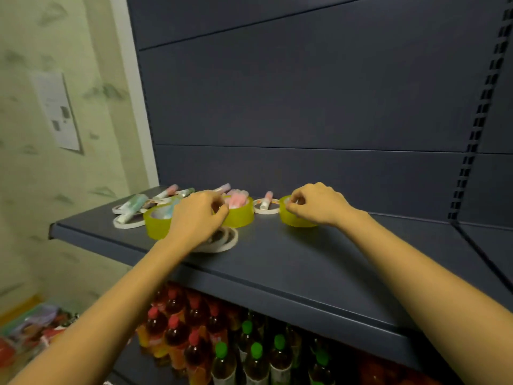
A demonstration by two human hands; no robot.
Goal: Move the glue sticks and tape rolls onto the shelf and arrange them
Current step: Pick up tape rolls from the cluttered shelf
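Observation:
Three yellow tape rolls lie flat on the dark blue shelf [291, 254]: a left one [156, 222], a middle one [241, 215] with pink-capped glue sticks [236, 200] inside, and a right one [294, 218]. My left hand [198, 215] pinches the middle roll's near rim. My right hand [316, 204] pinches the right roll's rim. Thin white tape rolls [222, 241] lie under my left wrist, another [266, 208] carries a glue stick [268, 198]. More glue sticks [169, 191] and white rolls [127, 222] are jumbled at the shelf's left end.
The shelf's right half is bare up to a slotted upright [472, 145]. Below it stand bottles with red caps [172, 320] and green caps [256, 350]. A papered wall [41, 162] bounds the left, with packaged goods [30, 329] low down.

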